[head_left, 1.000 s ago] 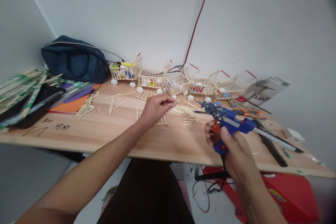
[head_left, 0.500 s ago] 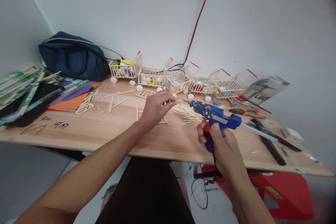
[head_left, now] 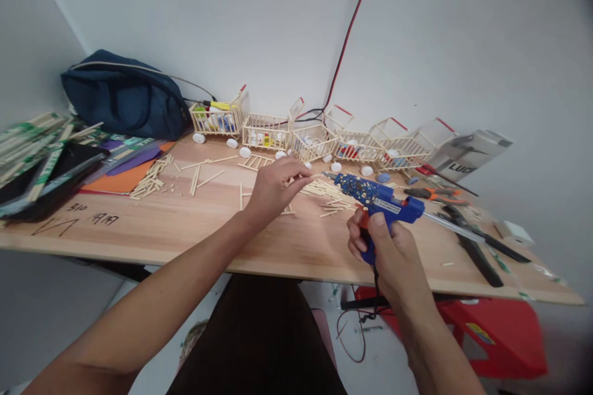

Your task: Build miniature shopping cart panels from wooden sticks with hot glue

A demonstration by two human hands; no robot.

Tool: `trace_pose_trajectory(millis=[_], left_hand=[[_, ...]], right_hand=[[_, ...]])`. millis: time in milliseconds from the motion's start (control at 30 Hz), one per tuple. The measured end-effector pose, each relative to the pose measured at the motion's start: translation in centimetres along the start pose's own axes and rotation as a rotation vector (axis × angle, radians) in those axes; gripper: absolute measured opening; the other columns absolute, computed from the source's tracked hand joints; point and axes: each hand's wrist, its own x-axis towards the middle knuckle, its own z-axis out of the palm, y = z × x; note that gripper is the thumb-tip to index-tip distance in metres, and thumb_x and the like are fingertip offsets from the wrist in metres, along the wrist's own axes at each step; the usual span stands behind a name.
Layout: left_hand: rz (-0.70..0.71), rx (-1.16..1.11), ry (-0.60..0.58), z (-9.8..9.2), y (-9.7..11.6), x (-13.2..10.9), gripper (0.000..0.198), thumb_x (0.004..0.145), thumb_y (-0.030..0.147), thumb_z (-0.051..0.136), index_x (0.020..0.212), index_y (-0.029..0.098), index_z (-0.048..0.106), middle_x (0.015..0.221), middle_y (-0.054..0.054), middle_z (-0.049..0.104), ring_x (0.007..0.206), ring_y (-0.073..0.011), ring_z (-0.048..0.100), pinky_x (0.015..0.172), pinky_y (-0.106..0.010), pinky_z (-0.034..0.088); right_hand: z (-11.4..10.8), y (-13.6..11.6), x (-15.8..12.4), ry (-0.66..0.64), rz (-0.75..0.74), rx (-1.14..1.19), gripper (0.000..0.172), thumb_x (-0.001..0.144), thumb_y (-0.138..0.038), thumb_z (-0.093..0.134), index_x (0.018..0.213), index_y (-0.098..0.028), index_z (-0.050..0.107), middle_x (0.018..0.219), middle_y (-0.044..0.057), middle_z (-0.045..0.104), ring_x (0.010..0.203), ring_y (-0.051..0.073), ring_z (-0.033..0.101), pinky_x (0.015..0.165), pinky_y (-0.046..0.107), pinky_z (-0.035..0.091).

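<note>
My right hand (head_left: pixel 386 253) is wrapped round the handle of a blue hot-glue gun (head_left: pixel 377 199), a finger on its orange trigger. The gun's nozzle points left, close to a thin wooden stick (head_left: pixel 303 180) that my left hand (head_left: pixel 275 187) pinches between fingers and thumb above the wooden table (head_left: pixel 185 228). Loose wooden sticks (head_left: pixel 331 196) lie under and behind both hands. A small ladder-like stick frame (head_left: pixel 252 164) rests further back.
A row of small stick carts (head_left: pixel 315 142) with white wheels lines the wall. A dark blue bag (head_left: pixel 123 95) sits at the back left, coloured sheets (head_left: pixel 123 182) and packets beside it. Pliers and black tools (head_left: pixel 463 225) lie right. A red stool (head_left: pixel 500 336) stands below.
My right hand brought the glue gun left and a little up, toward the stick in my left hand. My left hand stayed almost in place.
</note>
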Motion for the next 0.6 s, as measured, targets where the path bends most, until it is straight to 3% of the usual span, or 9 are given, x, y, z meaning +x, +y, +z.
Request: trace_pose_trajectory(millis=[200,600], left_hand=[[-0.006,-0.019,-0.038,0.12,-0.26,-0.08,0.018,0.086,0.033,0.061,0.083,0.019,0.072,0.089,-0.008,0.072,0.082,-0.0171,0.062,0.075,-0.028,0.045],[-0.087,-0.057,-0.028,0.16,0.18,-0.06,0.017,0.083,0.032,0.064,0.077,0.018,0.072,0.077,-0.005,0.072,0.067,-0.0143,0.058,0.067,-0.027,0.043]], right_hand=[[-0.23,0.46,0.12,0.000,-0.030,-0.067,0.037,0.087,-0.054,0.056,0.081,-0.018,0.055,0.067,-0.001,0.047,0.052,0.009,0.040,0.046,0.023,0.033],[-0.28,0.59,0.07,0.085,-0.048,-0.267,0.038,0.086,-0.054,0.057,0.082,-0.016,0.056,0.064,0.000,0.050,0.052,0.010,0.043,0.047,0.024,0.034]])
